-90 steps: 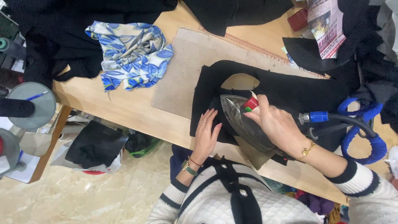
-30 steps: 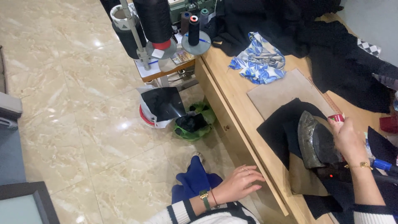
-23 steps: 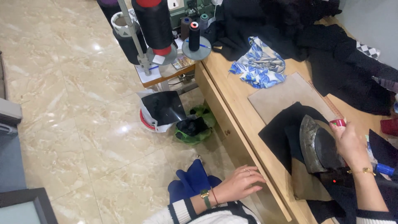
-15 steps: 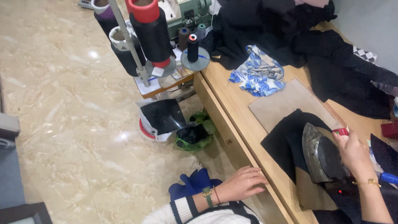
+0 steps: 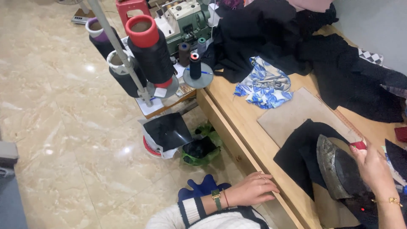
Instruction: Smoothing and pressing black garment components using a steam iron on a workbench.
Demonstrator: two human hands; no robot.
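Observation:
My right hand [image 5: 374,168] grips the handle of a dark clothes iron [image 5: 335,172], which is tipped up on its side over a piece of black fabric [image 5: 301,153]. The fabric lies on a grey pressing mat [image 5: 296,114] on the wooden table [image 5: 237,114]. My left hand [image 5: 253,189] rests with loosely curled fingers against the table's front edge and holds nothing. It wears rings, a watch and a bracelet.
A blue-and-white patterned cloth [image 5: 263,87] and a heap of black garments [image 5: 322,55] lie further along the table. Large black thread cones [image 5: 149,55] on a stand, a green sewing machine [image 5: 186,19], and a bin with scraps [image 5: 199,150] sit to the left on the marble floor.
My left hand came off the black fabric and dropped to the table's edge. My view turned left toward the floor and thread cones. The iron is now tipped on its side.

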